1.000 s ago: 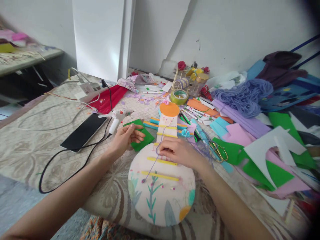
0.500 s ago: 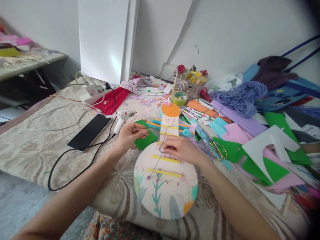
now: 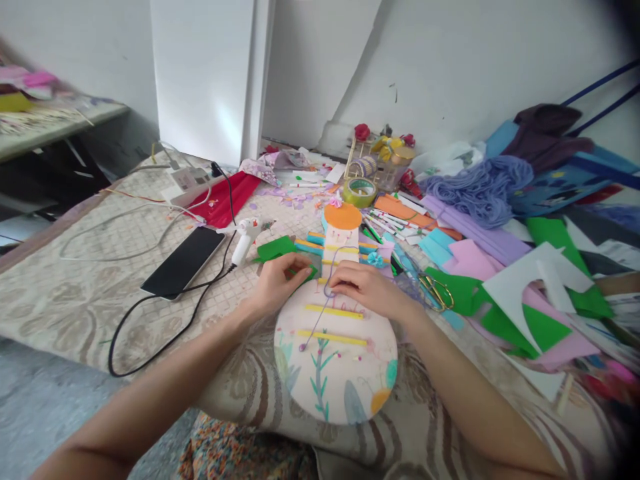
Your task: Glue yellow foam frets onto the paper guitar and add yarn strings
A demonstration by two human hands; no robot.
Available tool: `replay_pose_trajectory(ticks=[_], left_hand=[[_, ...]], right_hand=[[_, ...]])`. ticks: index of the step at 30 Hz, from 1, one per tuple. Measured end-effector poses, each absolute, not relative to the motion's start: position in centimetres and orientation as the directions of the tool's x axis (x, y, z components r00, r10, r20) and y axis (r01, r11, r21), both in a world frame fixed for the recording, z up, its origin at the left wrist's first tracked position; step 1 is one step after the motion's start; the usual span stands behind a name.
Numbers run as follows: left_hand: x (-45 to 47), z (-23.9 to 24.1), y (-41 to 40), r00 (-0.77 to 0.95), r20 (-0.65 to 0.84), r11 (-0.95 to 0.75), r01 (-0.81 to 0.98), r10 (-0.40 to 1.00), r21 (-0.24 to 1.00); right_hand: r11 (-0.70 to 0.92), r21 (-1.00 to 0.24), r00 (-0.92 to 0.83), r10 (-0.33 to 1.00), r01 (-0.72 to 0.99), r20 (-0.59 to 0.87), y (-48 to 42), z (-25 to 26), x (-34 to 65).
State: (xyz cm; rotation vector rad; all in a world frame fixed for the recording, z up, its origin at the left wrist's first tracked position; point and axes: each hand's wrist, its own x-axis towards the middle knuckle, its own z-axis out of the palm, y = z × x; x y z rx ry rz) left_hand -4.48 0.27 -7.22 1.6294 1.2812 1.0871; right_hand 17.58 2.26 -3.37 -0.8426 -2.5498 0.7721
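A white cardboard guitar [image 3: 335,373] with drawn plants, yellow strips and an orange head lies flat before me. A purple yarn strand [image 3: 316,325] runs from a small pin near its lower left up to my right hand [image 3: 367,290]. The fingers of that hand are closed on the yarn above the guitar's body. My left hand [image 3: 281,281] is at the guitar's upper left edge, fingers bent in a pinch; what they hold, if anything, cannot be made out. Green sheet [image 3: 277,248] lies just beyond it.
A white glue gun [image 3: 245,240], its black cable and a dark phone [image 3: 184,262] lie to the left. On the right are gold-handled scissors [image 3: 439,292], coloured sheets and a purple yarn bundle [image 3: 477,190]. Green tape [image 3: 359,191] and markers lie behind the guitar.
My left hand has moved right and slightly down, from over the green sheet to the guitar's edge. My right hand stays on the yarn, a little higher over the guitar's body.
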Motion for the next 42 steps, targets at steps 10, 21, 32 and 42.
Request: replay_pose_trajectory(ticks=[10, 21, 32, 42], left_hand=[[-4.5, -7.4, 0.1, 0.165, 0.200, -0.249, 0.378, 0.966, 0.892], [-4.6, -6.9, -0.1, 0.197, 0.241, -0.302, 0.400, 0.950, 0.865], [-4.4, -7.4, -0.2, 0.283, 0.288, -0.390, 0.433, 0.915, 0.813], [-4.5, -7.9, -0.2, 0.303, 0.295, -0.405, 0.423, 0.906, 0.811]], right_hand=[[0.685, -0.547, -0.744, 0.649, 0.481, 0.158, 2.9, -3.3, 17.9], [0.754, -0.484, -0.840, 0.538, 0.444, 0.068, 6.3, -1.1, 17.7], [0.702, -0.545, -0.865, 0.494, 0.458, -0.090, 9.5, 1.2, 17.6], [0.557, -0.673, -0.852, 0.472, 0.487, -0.227, 11.5, 1.3, 18.3]])
